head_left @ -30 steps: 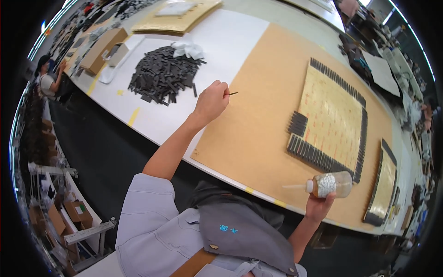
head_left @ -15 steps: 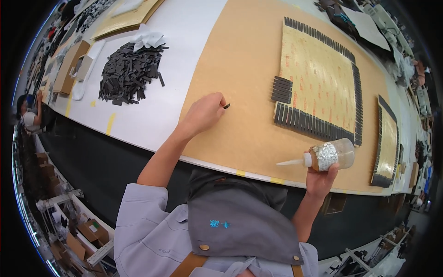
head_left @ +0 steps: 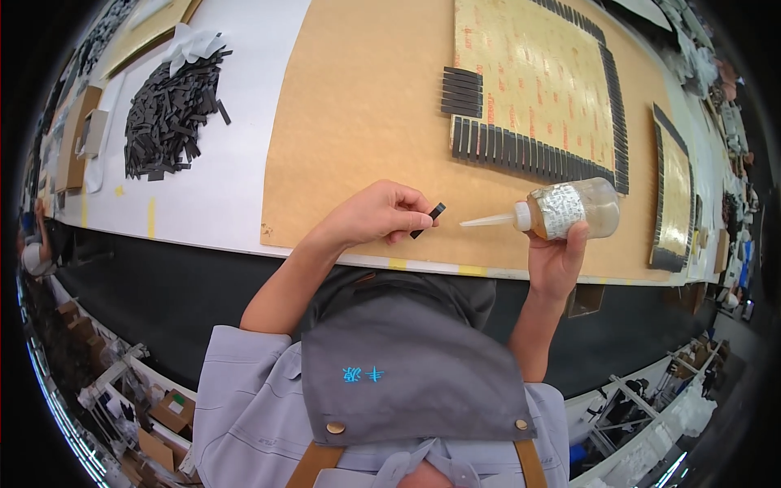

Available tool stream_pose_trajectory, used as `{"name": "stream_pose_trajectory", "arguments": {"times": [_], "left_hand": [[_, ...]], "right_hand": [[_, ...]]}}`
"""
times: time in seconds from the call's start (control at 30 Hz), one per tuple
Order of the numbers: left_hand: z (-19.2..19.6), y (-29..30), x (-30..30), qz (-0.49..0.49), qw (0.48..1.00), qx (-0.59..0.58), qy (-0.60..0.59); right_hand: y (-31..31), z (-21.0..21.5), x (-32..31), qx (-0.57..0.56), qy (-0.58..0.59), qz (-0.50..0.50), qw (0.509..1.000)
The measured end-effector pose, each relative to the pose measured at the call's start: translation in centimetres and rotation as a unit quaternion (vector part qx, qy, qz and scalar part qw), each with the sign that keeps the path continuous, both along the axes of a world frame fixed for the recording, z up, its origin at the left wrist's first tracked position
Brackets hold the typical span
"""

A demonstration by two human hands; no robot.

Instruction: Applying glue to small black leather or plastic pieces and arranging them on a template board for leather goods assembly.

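Pinched between the thumb and fingers of my left hand (head_left: pixel 384 213) is a small black strip (head_left: pixel 429 220), held slantwise over the brown paper. My right hand (head_left: pixel 560 254) grips a clear squeeze bottle (head_left: pixel 600 208) that has a silvery wrap and lies nearly sideways. Its long pale nozzle (head_left: pixel 488 220) points left at the strip, a small gap apart. Beyond the bottle lies a yellowish sheet (head_left: pixel 529 81) with red print. Black strips (head_left: pixel 521 150) line its near, right and far edges, and several more (head_left: pixel 462 92) sit at its left edge.
A heap of loose black strips (head_left: pixel 167 114) lies at the left, with a crumpled white piece (head_left: pixel 192 49) on top. Cardboard boxes (head_left: pixel 77 138) stand beyond it. A second edged sheet (head_left: pixel 674 195) lies at the right. Brown paper (head_left: pixel 350 106) covers the table's middle.
My left hand has come right and nearer to me with the black strip, which now shows more fully. The nozzle and the strip are closer together. The whole view has shifted.
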State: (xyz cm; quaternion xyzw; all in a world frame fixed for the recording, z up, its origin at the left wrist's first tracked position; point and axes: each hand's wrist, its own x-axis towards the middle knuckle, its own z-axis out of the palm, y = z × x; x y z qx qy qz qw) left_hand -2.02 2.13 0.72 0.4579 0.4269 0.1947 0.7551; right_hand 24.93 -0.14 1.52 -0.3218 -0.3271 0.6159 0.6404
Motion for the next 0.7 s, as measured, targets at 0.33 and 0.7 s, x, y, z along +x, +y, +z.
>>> {"name": "stream_pose_trajectory", "arguments": {"times": [0.33,0.7], "left_hand": [[0.6,0.3,0.0,-0.049,0.998,-0.021,0.022],[0.6,0.5,-0.3,-0.093,0.994,0.042,0.028]], "right_hand": [[0.2,-0.8,-0.1,-0.016,-0.072,-0.022,0.997],[0.1,-0.9,-0.8,-0.022,-0.076,0.004,0.997]]}}
